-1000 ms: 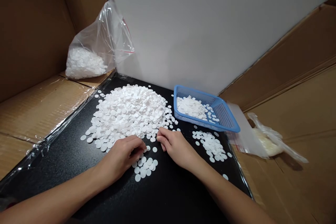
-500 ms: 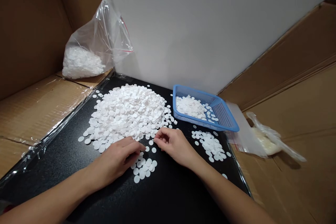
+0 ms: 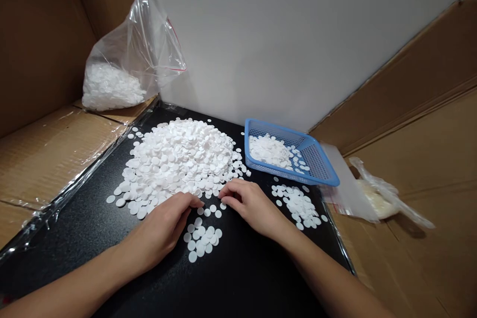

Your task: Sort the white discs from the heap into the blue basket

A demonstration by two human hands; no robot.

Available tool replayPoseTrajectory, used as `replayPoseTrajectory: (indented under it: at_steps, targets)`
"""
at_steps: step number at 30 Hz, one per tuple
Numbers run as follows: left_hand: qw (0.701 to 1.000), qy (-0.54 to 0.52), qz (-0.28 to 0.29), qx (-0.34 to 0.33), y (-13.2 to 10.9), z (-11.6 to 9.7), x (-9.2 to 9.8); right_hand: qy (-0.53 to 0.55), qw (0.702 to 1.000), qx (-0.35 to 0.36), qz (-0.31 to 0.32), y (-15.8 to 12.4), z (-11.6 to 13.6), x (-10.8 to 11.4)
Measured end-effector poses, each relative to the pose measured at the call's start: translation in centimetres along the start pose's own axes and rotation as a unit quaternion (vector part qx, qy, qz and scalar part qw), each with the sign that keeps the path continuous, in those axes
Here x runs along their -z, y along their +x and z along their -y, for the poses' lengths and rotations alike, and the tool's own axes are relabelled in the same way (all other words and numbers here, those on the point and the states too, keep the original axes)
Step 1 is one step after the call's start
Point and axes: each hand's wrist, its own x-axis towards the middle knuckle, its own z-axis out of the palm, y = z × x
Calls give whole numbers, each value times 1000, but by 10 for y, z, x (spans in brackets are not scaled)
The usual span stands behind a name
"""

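Note:
A large heap of thin white discs (image 3: 182, 154) covers the middle of the black tabletop (image 3: 238, 278). My left hand (image 3: 167, 223) is low at the heap's front edge, index finger stretched toward a few loose discs; its other fingers are partly hidden. Facing it, my right hand (image 3: 255, 203) has thumb and forefinger slightly apart, with a single white disc (image 3: 222, 205) by the thumb tip. Several loose discs (image 3: 212, 208) lie between the two hands. Closer to me is a small group of discs (image 3: 201, 241).
A blue perforated basket (image 3: 324, 171) holding more discs stands at the back right. In front of it lies another group of discs (image 3: 301, 206). A clear bag (image 3: 115, 87) of white pieces rests on cardboard at left; a bag with pale contents (image 3: 376, 201) lies right.
My left hand has moved slightly up and left, its index finger straighter. A few discs between the hands have shifted, with more of them showing. The right hand has hardly moved.

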Motion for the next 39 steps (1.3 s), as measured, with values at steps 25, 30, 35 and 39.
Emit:
replayPoseTrajectory:
  at_steps: [25, 30, 35, 39]
  targets:
    - [997, 8, 61, -36, -2, -4, 0, -18, 994, 49, 99, -5, 1, 13]
    - [999, 6, 31, -15, -2, -2, -1, -38, 999, 0, 15, -1, -6, 12]
    - [1000, -8, 19, 6, -1, 1, -2, -8, 998, 10, 63, -1, -6, 9]
    - [999, -26, 11, 16, 0, 0, -1, -1, 998, 19, 67, -3, -5, 7]
